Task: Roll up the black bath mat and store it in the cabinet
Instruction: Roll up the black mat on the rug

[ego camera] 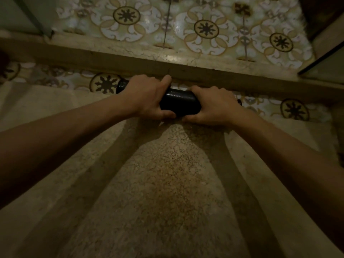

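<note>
Speckled beige stone floor (167, 183) fills the near half of the view, bare and open between the two forearms — plenty of free room toward the camera. Farther out, a raised stone curb (111, 58) runs across the whole frame, slanting down to the right; the black bath mat (179, 102) sits rolled into a tight cylinder right against its near side, lying parallel to it on a narrow strip of patterned floor tile (107, 83). Beyond the curb more of the same floral tile (206, 28) continues, with a glass panel edge (320, 58) closing in at upper right and a pale panel (20, 13) at upper left. Left hand (149, 97) is wrapped over the left part of the roll, thumb underneath on the near side, fingers curled over the top, index finger raised and touching the curb. Right hand (212, 105) clamps the right part the same way, thumb tucked under near the floor. Both grips are closed around the roll, not spread. Only the glossy middle section shows between the hands, plus a dark end poking out left of the left hand and a sliver right of the right hand. Whether the roll rests on the floor or is lifted slightly — cannot tell.
</note>
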A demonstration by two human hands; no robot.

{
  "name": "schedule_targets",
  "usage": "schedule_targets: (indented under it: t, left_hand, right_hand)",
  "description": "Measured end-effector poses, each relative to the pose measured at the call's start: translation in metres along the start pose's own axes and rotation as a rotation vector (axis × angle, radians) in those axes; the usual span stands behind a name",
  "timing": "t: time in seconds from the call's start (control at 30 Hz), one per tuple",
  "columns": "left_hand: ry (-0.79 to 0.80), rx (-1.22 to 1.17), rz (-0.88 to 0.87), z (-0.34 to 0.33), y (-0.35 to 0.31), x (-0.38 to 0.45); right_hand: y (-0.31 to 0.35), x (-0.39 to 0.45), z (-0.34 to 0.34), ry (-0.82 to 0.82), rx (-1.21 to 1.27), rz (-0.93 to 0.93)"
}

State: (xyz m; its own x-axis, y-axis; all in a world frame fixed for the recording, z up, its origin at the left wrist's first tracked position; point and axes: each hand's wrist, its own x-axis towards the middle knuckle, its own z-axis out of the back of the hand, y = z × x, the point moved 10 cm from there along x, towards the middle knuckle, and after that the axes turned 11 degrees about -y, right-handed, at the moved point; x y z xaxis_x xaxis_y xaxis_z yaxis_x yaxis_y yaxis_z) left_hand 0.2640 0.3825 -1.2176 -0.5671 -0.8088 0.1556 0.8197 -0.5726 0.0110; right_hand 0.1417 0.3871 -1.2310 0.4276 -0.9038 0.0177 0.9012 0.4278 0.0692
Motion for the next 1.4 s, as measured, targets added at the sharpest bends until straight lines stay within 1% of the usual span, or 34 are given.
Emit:
schedule_targets:
  t: [0.07,0.13,0.2,0.27,0.37,0.5,0.57,0.77,0.97,1.03,1.1,1.17,1.27,1.4]
  left_hand:
    - [0.045,-0.051,0.003,0.000,0.002,0.001]
    - [0.049,-0.091,-0.001,-0.002,-0.001,-0.005]
    - [0.003,-0.046,0.008,-0.004,-0.006,-0.018]
    - [-0.042,0.025,0.034,-0.005,-0.009,-0.030]
    - [-0.039,0.051,0.043,-0.005,-0.010,-0.035]
    - [0.022,0.002,-0.033,-0.005,-0.007,-0.030]
    - [0.007,0.006,-0.067,-0.003,-0.008,-0.032]
    - [-0.132,0.024,-0.042,0.002,-0.017,-0.050]
    - [-0.162,0.024,-0.041,-0.008,-0.014,-0.051]
    - [-0.109,0.017,0.009,-0.009,-0.013,-0.051]
    - [0.053,0.000,0.064,-0.002,-0.018,-0.049]
    - [0.191,-0.033,0.066,0.023,-0.029,-0.057]
    - [0.227,-0.039,0.027,0.090,-0.043,-0.069]
    - [0.265,-0.101,0.038,0.210,-0.063,-0.083]
  right_hand:
    - [0.005,-0.004,0.004,-0.059,-0.015,0.011]
    - [0.010,-0.018,0.008,-0.187,-0.054,0.000]
    - [0.016,-0.036,0.012,-0.317,-0.109,-0.028]
    - [0.023,-0.047,0.014,-0.401,-0.138,-0.055]
    - [0.027,-0.052,0.012,-0.393,-0.140,-0.061]
    - [0.018,-0.051,0.012,-0.266,-0.064,0.071]
    - [0.012,-0.050,0.012,-0.228,-0.047,0.110]
    - [0.020,-0.068,0.013,-0.386,-0.131,0.084]
    - [0.016,-0.068,0.006,-0.405,-0.168,0.104]
    - [0.018,-0.066,0.006,-0.349,-0.156,0.096]
    - [0.021,-0.063,0.013,-0.174,-0.105,0.055]
    - [0.031,-0.070,0.033,0.015,-0.046,0.043]
    - [0.047,-0.091,0.099,0.060,-0.029,0.049]
    - [0.072,-0.125,0.216,0.132,0.026,0.033]
